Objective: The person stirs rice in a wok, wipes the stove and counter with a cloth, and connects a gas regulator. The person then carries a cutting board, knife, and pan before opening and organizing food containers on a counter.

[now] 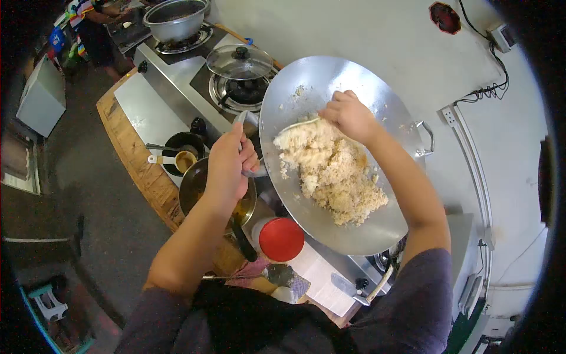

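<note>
A large metal wok [392,97] holds a mound of rice [345,177] and is tilted toward me. My left hand [227,162] is closed around the wok's loop handle [254,172] on the left side. Over the rice, my right hand [351,118] is closed on a scooping utensil [298,124]. Only its pale curved rim shows; rice covers the rest, so its exact kind cannot be made out. The wok's other handle [429,138] is free on the right.
Left of the wok are a glass lid [240,61] over a burner, a big pot [175,20], and a pan [190,183] with yellowish liquid. A red-lidded container [282,239] stands near me. Further back, a person [97,35] stands by the counter. A wall borders the right.
</note>
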Demonstrator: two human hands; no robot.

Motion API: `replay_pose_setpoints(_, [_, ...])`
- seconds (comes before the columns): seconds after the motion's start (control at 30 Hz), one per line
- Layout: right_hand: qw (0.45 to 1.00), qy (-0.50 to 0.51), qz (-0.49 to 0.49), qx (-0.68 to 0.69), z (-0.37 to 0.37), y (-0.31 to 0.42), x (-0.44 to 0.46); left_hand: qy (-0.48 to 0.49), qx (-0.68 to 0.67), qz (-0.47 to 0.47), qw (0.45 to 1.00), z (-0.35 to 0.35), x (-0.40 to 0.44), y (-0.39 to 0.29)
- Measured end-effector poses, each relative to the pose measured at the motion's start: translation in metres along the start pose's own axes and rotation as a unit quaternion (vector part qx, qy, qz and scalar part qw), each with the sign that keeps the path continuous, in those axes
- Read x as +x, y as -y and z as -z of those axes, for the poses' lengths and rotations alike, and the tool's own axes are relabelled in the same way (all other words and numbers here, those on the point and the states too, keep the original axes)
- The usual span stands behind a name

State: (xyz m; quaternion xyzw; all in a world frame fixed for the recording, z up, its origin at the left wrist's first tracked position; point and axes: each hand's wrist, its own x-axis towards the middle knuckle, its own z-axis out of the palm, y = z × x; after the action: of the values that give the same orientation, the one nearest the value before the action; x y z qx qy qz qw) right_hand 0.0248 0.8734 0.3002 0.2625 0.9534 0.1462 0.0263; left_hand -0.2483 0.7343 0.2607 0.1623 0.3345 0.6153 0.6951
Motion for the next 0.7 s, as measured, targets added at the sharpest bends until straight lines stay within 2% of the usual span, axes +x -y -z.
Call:
replay_pose_setpoints(0.1, [0.996, -0.044, 0.042, -0.060, 0.030, 0.023, -0.039, 0.011, -0.012, 0.004, 1.000, 0.004, 0.002, 0.000])
replay_pose_setpoints(0.2, [0.995, -0.016, 0.005, -0.094, 0.050, 0.041, -0.083, 0.007, -0.011, -0.004, 1.000, 0.006, 0.002, 0.003])
replay_pose_setpoints(0.3, [0.980, 0.091, -0.152, -0.087, 0.092, 0.079, -0.105, 0.004, -0.012, -0.001, 1.000, 0.005, 0.002, 0.003])
replay_pose_setpoints(0.4, [0.947, 0.088, -0.302, -0.065, 0.127, 0.145, -0.094, -0.006, -0.014, 0.005, 1.000, 0.003, 0.001, 0.003])
replay_pose_setpoints(0.43, [0.953, 0.085, -0.292, -0.018, 0.134, 0.166, -0.085, -0.011, -0.013, 0.006, 1.000, 0.002, 0.000, 0.003])
replay_pose_setpoints(0.5, [0.942, 0.142, -0.298, 0.057, 0.129, 0.204, -0.063, -0.013, -0.018, 0.011, 1.000, -0.004, -0.004, 0.001])
replay_pose_setpoints(0.57, [0.916, 0.212, -0.335, 0.061, 0.087, 0.209, -0.050, -0.009, -0.021, 0.014, 1.000, -0.003, -0.008, 0.003])
replay_pose_setpoints(0.7, [0.859, 0.177, -0.469, 0.104, 0.056, 0.154, -0.052, 0.001, -0.035, 0.011, 0.999, -0.001, -0.011, 0.005])
